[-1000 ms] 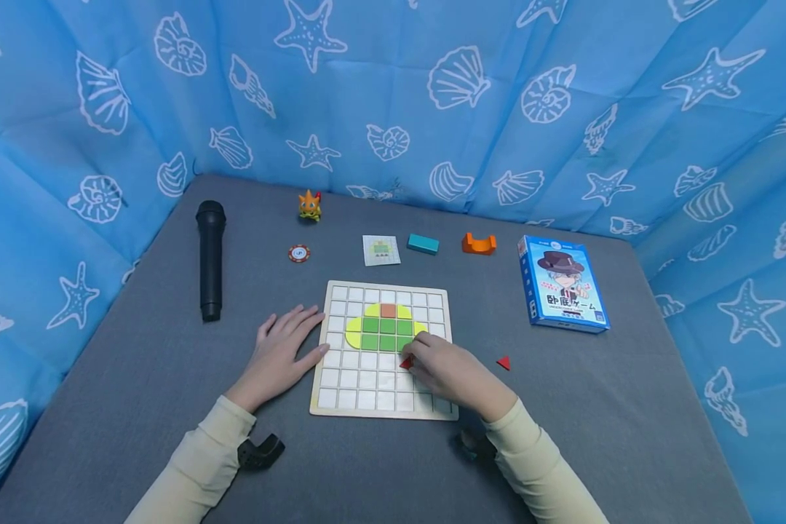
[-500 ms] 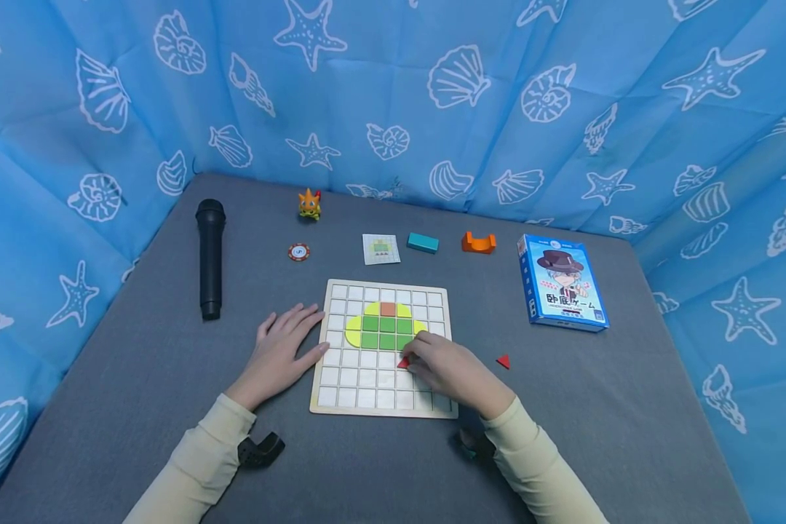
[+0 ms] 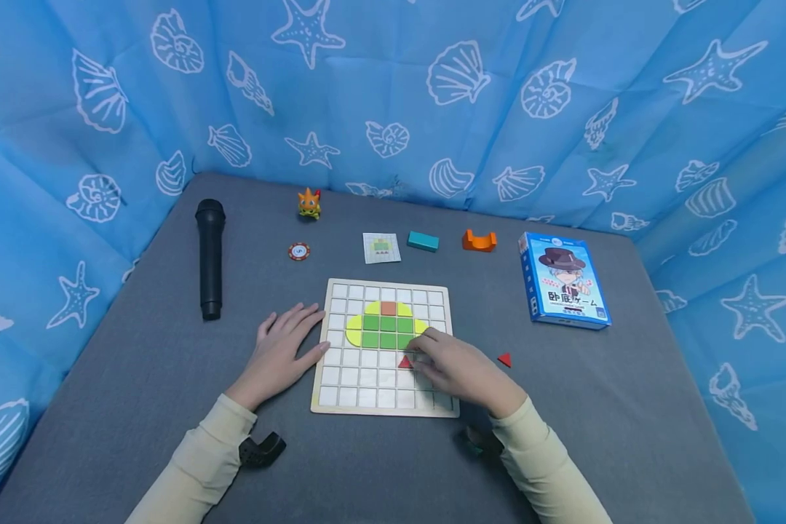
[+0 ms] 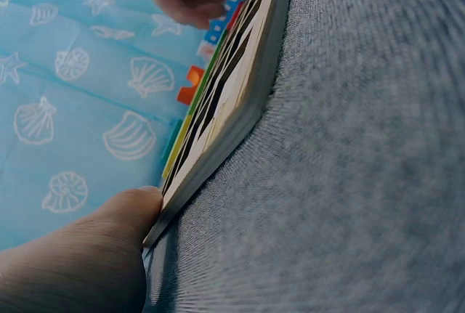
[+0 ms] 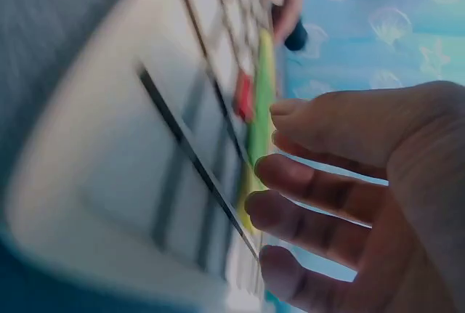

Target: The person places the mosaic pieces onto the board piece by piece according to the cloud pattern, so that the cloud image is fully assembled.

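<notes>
A wooden grid board (image 3: 367, 410) lies on the table with white squares. Green square tiles (image 3: 388, 322) sit in two rows on it, with yellow rounded tiles (image 3: 354, 332) at their sides and a brown square tile (image 3: 388, 308) above. Just below the green rows lies a red triangle tile (image 3: 405, 362). My right hand (image 3: 461, 367) hovers beside that triangle, fingers loosely bent; in the right wrist view, the fingertips (image 5: 280, 175) stand apart from the red tile. With fingers spread, my left hand (image 3: 278, 353) rests at the board's left edge, its thumb touching the rim.
Another red triangle (image 3: 505, 359) lies right of the board. Behind stand a pattern card (image 3: 381, 248), teal block (image 3: 423, 241), orange block (image 3: 479, 241), poker chip (image 3: 298, 251) and toy figure (image 3: 309, 204). A microphone (image 3: 211, 262) lies left, a blue game box (image 3: 565, 280) right.
My right hand has let go of the red triangle and drawn slightly right, leaving the tile on the board. The left hand has stayed in place.
</notes>
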`<state>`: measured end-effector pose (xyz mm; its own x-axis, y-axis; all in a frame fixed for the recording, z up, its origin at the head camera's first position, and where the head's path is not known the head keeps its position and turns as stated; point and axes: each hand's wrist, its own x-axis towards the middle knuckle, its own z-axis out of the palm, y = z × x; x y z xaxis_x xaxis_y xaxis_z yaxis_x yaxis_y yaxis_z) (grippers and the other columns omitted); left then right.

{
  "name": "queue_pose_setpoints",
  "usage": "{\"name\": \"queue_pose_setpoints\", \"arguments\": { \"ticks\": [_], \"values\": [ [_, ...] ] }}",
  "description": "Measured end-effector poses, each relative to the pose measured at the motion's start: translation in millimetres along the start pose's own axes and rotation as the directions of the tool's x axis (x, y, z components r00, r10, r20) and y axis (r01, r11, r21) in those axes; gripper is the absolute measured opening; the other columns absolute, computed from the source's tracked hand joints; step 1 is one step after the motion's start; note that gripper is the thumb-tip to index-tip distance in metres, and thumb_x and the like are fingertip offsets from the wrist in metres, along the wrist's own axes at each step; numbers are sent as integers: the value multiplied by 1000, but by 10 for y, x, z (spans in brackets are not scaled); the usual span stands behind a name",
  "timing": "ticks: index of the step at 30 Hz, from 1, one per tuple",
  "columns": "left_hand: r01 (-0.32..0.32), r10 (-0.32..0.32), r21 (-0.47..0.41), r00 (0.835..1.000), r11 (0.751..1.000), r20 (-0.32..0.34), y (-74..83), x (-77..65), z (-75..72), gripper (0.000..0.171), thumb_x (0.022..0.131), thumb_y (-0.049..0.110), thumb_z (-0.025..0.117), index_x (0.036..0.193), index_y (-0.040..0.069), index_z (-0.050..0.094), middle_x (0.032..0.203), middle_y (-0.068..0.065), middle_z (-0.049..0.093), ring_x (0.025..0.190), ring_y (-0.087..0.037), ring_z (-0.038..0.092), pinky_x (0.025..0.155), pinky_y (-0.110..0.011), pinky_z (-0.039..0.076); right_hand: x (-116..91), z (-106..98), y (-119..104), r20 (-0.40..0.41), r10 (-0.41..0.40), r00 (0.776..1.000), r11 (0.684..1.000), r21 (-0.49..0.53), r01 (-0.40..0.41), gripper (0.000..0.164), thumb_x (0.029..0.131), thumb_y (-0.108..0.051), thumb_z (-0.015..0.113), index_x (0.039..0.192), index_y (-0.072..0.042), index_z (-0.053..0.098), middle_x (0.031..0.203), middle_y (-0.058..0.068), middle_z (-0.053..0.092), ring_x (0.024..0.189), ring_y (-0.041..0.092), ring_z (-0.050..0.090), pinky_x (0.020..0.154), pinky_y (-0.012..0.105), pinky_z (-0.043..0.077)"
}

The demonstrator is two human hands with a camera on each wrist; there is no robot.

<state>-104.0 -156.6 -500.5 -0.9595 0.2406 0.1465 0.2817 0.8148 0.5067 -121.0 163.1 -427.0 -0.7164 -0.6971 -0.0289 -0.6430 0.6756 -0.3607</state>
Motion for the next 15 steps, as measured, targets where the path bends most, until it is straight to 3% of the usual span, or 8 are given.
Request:
{"name": "queue_pose_setpoints", "arguments": {
  "ticks": [5, 11, 15],
  "values": [
    [6, -6, 2, 1000, 1000, 15, 5, 0, 16, 59, 94, 51, 53, 144, 21, 44, 150, -4, 39, 142, -27, 27, 111, -59, 10, -180, -177, 191, -46, 160, 986, 987, -24, -161, 26, 90, -14, 68, 116, -10, 64, 106, 3, 63, 84, 12, 58, 73, 32, 53],
    [7, -7, -2, 1000, 1000, 10, 15, 0, -2, 60, 94, 50, 54, 144, 20, 44, 150, -5, 40, 142, -28, 27, 111, -59, 9, -492, -317, 443, -51, 356, 933, 934, -13, -357, 27, 90, -12, 67, 116, -5, 63, 107, 8, 62, 87, 19, 59, 75, 39, 53],
    [14, -14, 5, 1000, 1000, 18, 18, 1, -7, 60, 94, 50, 54, 145, 20, 44, 151, -5, 39, 143, -27, 26, 112, -59, 9, -673, -362, 558, -44, 425, 904, 905, 11, -425, 28, 88, -8, 67, 115, -1, 62, 106, 12, 62, 87, 23, 58, 74, 43, 52]
  ]
}}
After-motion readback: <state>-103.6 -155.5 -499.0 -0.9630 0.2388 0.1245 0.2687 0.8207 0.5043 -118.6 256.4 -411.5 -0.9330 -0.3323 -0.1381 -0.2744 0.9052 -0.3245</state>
